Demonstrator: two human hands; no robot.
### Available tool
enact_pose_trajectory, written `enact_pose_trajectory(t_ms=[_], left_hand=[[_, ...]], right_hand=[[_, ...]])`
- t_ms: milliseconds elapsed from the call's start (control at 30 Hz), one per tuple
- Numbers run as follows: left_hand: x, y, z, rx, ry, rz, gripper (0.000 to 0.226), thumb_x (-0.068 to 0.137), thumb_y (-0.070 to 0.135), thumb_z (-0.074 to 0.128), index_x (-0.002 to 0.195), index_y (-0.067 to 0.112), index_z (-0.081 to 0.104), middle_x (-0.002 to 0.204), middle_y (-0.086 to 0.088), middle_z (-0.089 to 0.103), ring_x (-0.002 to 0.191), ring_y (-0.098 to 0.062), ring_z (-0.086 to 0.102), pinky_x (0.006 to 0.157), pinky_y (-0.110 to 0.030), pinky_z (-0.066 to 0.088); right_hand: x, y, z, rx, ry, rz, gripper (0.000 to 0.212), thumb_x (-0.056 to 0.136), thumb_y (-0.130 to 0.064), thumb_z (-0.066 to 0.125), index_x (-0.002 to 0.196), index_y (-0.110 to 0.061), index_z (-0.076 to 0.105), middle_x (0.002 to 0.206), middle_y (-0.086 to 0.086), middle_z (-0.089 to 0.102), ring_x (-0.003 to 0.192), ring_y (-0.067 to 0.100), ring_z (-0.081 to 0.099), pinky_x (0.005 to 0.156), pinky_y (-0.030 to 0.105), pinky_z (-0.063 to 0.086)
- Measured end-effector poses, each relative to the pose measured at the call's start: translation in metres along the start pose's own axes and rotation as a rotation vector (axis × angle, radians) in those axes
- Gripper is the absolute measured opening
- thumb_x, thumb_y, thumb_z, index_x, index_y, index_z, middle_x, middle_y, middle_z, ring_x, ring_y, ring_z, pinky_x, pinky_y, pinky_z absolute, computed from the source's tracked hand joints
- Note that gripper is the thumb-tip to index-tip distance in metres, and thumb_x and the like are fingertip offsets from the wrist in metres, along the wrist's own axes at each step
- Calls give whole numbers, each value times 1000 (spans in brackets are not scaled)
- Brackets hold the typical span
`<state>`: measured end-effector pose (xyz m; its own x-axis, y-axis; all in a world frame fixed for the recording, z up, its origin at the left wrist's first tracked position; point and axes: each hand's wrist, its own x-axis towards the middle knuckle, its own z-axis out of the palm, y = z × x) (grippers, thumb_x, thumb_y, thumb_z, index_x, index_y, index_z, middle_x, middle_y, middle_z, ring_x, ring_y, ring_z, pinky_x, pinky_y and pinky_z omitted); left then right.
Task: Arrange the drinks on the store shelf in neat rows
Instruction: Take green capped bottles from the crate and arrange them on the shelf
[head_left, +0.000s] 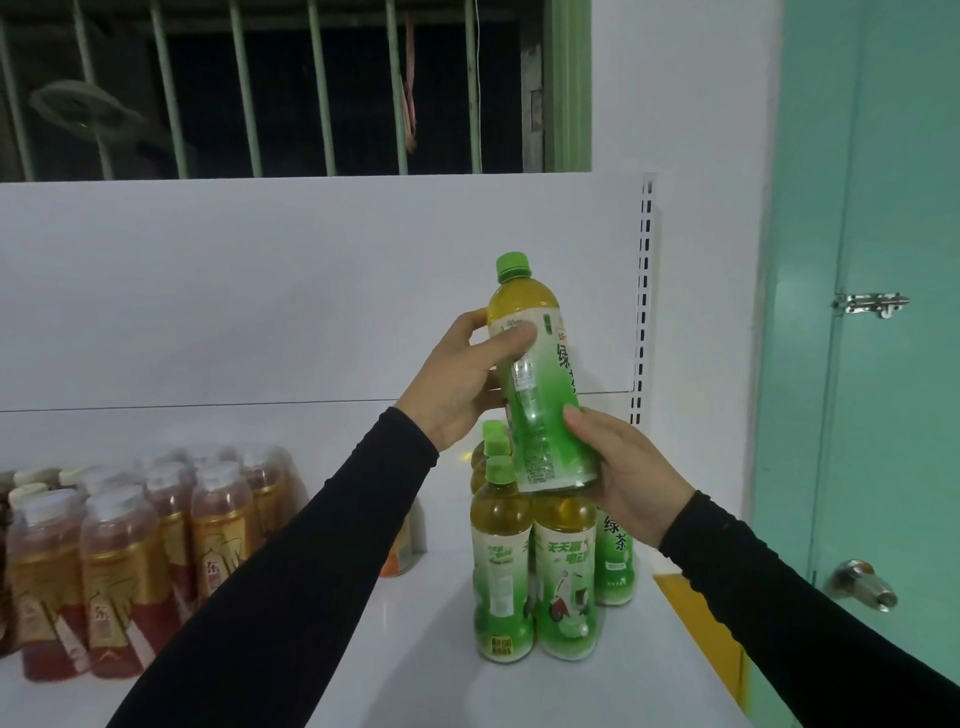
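While the white shelf (322, 613) takes up most of the view, we note the shrink-wrapped pack of amber bottles (124, 566) at its near left and a cluster of green tea bottles (540, 566) standing upright at the near right, roughly in rows. Held in the air above that cluster, tilted a little to the left, is the green tea bottle (545, 384) we care about. Left hand (462, 374) grips its upper label area, thumb curled across the front. Right hand (628, 473) grasps the lower body near the base, fingers wrapped behind. We judge it full, so fairly heavy; the plastic wall should be stiff enough with the cap on, though the glossy label looks slippery. Best hold is probably mid-body, one hand near the base for support. Next it likely goes down upright beside the cluster, where it could knock a neighbour over. Small orange item (397, 558) behind the left sleeve: cannot identify.
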<state>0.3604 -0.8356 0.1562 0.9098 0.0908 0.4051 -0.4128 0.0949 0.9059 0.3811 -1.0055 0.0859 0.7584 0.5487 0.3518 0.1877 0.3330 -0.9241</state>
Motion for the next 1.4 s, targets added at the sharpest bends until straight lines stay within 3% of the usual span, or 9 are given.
enact_pose_trajectory(t_ms=[300,467,633,767,900,1067,1200,1300,1400], left_hand=[[3,-10,10,26,201,83,58,83,24,81,129,20,46,106,-12,73,78,-20,75,65,-35,61],[3,-7,6,35,145,62,49,89,33,73,130,19,49,104,-8,72,80,-19,73,70,-35,59],[1,-7,2,-47,64,-43,47,93,27,69,134,15,50,101,-10,70,80,-25,71,70,-41,61],[1,-11,4,-45,116,-13,50,89,26,74,133,17,50,101,-10,73,78,-25,73,63,-37,59],[2,-11,11,35,171,92,55,85,24,79,130,25,46,106,-12,73,82,-23,75,65,-37,61],[3,-7,11,67,174,101,53,87,33,76,131,19,49,110,-10,71,86,-20,75,67,-32,60],[0,-4,7,-24,87,-5,49,93,35,69,133,13,52,103,-6,71,81,-19,73,68,-35,59],[-2,-5,8,-62,103,-15,48,92,28,70,131,8,52,99,-7,70,76,-19,73,64,-35,59],[-3,-8,9,-34,154,5,51,88,28,75,130,12,50,100,-9,71,72,-19,74,59,-33,58]], right_hand=[[3,1,6,-595,290,-199,51,70,-58,73,114,-32,65,105,-18,70,95,-6,65,78,14,52],[3,-1,-2,-155,138,-96,47,75,-36,70,114,-10,69,106,8,75,95,20,71,81,34,58],[3,2,-7,20,69,55,56,79,-39,62,119,0,66,115,22,69,106,35,66,96,50,51],[0,5,-4,-237,103,-25,50,79,-51,62,113,-15,69,107,5,75,103,23,70,95,46,54],[2,4,2,-617,306,-164,45,72,-63,69,106,-34,68,99,-13,74,93,1,68,87,31,57],[1,-1,2,-251,244,-136,50,75,-42,72,115,-12,70,101,2,76,95,18,72,83,37,59],[-1,-5,0,34,92,14,37,80,-38,62,99,-9,75,103,15,74,89,24,73,73,36,61],[0,1,-1,51,60,56,45,82,-40,58,110,-7,70,109,16,73,94,25,72,75,38,60],[-1,5,-2,-219,124,-33,50,80,-50,62,117,-17,68,106,1,75,99,16,71,83,34,58]])
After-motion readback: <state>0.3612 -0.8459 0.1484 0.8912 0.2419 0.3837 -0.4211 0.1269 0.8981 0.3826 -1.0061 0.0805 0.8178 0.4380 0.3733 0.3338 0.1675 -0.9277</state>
